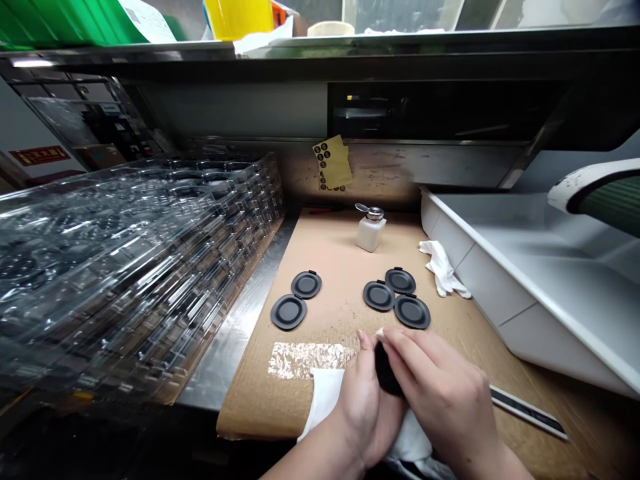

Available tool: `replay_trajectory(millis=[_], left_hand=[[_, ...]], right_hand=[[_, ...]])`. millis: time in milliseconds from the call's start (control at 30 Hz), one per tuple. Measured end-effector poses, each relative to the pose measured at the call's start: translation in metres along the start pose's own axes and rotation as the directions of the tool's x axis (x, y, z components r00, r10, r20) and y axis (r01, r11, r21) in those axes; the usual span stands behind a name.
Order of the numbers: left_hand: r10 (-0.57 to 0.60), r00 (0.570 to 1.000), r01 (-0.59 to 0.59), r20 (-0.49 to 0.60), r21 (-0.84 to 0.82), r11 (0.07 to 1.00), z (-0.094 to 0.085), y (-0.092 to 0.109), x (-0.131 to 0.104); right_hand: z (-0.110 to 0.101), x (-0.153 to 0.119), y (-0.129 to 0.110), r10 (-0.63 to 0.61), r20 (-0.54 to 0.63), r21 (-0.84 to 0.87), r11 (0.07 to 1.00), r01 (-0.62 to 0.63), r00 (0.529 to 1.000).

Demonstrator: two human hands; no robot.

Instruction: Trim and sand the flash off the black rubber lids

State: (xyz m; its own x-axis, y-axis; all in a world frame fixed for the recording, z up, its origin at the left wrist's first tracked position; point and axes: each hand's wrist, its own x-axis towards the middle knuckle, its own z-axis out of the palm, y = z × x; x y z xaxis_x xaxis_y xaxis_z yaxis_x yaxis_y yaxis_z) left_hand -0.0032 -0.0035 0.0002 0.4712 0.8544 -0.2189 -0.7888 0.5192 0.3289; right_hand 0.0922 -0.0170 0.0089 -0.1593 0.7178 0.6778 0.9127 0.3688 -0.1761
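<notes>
My left hand (pixel 367 407) is closed around a black oval piece (pixel 386 370), partly hidden by the fingers, that looks like the black oval lids on the cardboard. My right hand (pixel 445 393) presses in from the other side, its fingers pinched together over the piece. A small pale tip (pixel 381 334) shows at the right fingertips; what it belongs to is hidden. Beneath both hands lies a white cloth (pixel 325 393). Beyond them are two black lids (pixel 289 312) on the left and three more lids (pixel 412 311) on the right, all lying flat.
Cardboard (pixel 330 250) covers the bench, with a white pump bottle (pixel 371 231) at the back. Stacked clear plastic trays (pixel 225 267) rise at left. A large white bin (pixel 495 293), a white glove (pixel 443 268) and a flat black-and-white strip (pixel 530 411) are at right. A shelf (pixel 310 50) crosses above.
</notes>
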Motion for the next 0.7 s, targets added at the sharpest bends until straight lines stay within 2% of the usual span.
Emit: replay_trajectory(millis=[67,233,367,400,533,633,700], left_hand=[[-0.003,1.000,0.003,0.005,-0.003,1.000,0.001,0.001,-0.001],[-0.037,0.999,0.037,0.018,0.023,0.999,0.000,0.002,0.000],[-0.044,0.998,0.044,0.049,-0.011,0.999,-0.001,0.001,0.000],[-0.047,0.998,0.047,0.050,-0.010,0.999,-0.001,0.001,-0.001],[-0.061,0.998,0.061,0.002,0.014,0.998,-0.002,0.002,0.001],[-0.062,0.998,0.062,-0.023,-0.003,0.998,-0.002,0.002,0.004],[-0.060,0.998,0.060,-0.021,-0.008,0.998,-0.001,0.002,0.005]], right_hand=[[0.001,0.001,-0.004,0.014,0.019,0.037,0.999,-0.015,1.000],[-0.002,-0.002,-0.002,-0.111,0.070,0.119,0.988,0.102,0.991],[0.000,0.001,0.001,-0.019,0.053,0.074,0.997,0.015,0.998],[0.001,0.001,0.000,-0.028,0.052,0.081,0.996,0.024,0.998],[-0.007,-0.011,-0.001,-0.176,0.131,0.188,0.971,0.150,0.976],[-0.024,-0.027,0.017,-0.279,0.165,0.208,0.947,0.243,0.946],[-0.035,-0.041,0.039,-0.268,0.116,0.144,0.957,0.251,0.956]])
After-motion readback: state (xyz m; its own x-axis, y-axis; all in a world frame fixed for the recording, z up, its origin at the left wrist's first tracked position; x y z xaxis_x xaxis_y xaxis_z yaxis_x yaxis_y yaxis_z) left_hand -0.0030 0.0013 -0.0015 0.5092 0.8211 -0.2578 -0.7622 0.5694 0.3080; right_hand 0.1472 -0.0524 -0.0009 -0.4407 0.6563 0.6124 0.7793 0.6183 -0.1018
